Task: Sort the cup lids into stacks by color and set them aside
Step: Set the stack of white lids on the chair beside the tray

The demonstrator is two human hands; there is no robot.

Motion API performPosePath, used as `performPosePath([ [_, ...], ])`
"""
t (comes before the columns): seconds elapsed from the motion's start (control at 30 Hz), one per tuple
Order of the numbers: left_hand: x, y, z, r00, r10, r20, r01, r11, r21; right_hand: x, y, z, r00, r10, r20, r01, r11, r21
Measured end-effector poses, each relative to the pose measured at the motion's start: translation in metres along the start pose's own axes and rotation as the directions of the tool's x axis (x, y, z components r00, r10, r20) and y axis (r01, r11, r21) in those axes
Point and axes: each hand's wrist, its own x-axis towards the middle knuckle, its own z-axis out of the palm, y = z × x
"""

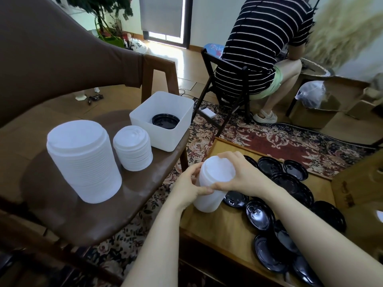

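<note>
Wooden table (217,226) over patterned rug | both hands clasp white lid stack (213,183) between them: left hand (189,188), right hand (238,177) | black lids (290,195) scattered just right of grip

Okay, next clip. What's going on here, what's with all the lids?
A person is sorting cup lids by color. The left hand and right hand together grip a stack of white lids above the cardboard box, where loose black lids lie scattered. Two finished white stacks, a tall one and a shorter one, stand on the brown chair seat, beside a white bin with black lids in it.
</note>
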Motion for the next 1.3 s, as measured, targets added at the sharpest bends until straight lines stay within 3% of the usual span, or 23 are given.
performPosePath([
  [0.17, 0.001, 0.000, 0.000, 1.000, 0.002, 0.015, -0.002, 1.000, -0.020, -0.001, -0.003, 0.004, 0.999, 0.039, -0.012, -0.039, 0.999, -0.003],
  [0.3, 0.005, 0.004, -0.007, 0.992, -0.057, 0.114, 0.066, 0.994, -0.083, -0.003, -0.003, 0.007, 0.999, 0.036, -0.002, -0.036, 0.997, 0.070],
  [0.43, -0.001, 0.017, -0.006, 0.969, -0.230, 0.087, 0.246, 0.927, -0.283, -0.009, 0.003, 0.014, 0.999, 0.033, -0.038, -0.025, 0.984, 0.175],
  [0.53, -0.004, 0.019, 0.003, 0.974, -0.225, -0.029, 0.213, 0.949, -0.232, -0.012, 0.009, 0.018, 0.999, 0.022, -0.042, -0.010, 0.965, 0.263],
  [0.63, -0.001, 0.019, 0.009, 0.973, -0.194, -0.128, 0.160, 0.959, -0.236, -0.018, 0.018, 0.026, 0.989, 0.138, -0.051, -0.087, 0.827, 0.555],
  [0.73, -0.002, 0.023, 0.010, 0.966, -0.226, -0.126, 0.183, 0.942, -0.282, -0.024, 0.027, 0.037, 0.964, 0.258, -0.057, -0.127, 0.642, 0.756],
  [0.83, -0.003, 0.026, 0.008, 0.961, -0.246, -0.129, 0.202, 0.938, -0.281, -0.026, 0.023, 0.046, 0.959, 0.281, -0.039, -0.133, 0.568, 0.812],
  [1.0, -0.003, 0.027, 0.006, 0.976, -0.196, -0.098, 0.161, 0.944, -0.289, -0.027, 0.015, 0.047, 0.953, 0.295, -0.064, -0.115, 0.551, 0.826],
  [1.1, -0.005, 0.036, 0.009, 0.979, -0.158, -0.128, 0.128, 0.968, -0.217, -0.033, 0.019, 0.041, 0.962, 0.273, -0.031, -0.141, 0.587, 0.797],
  [1.17, -0.005, 0.042, 0.010, 0.971, -0.123, -0.206, 0.109, 0.991, -0.080, -0.042, 0.024, 0.033, 0.965, 0.260, -0.043, -0.133, 0.620, 0.774],
  [1.23, -0.013, 0.051, 0.013, 0.957, 0.036, -0.288, 0.005, 0.990, 0.138, -0.057, 0.032, 0.021, 0.964, 0.252, -0.089, -0.108, 0.672, 0.733],
  [1.3, -0.026, 0.060, 0.021, 0.907, 0.282, -0.313, -0.149, 0.909, 0.388, -0.078, 0.046, 0.008, 0.952, 0.267, -0.149, -0.100, 0.732, 0.674],
])
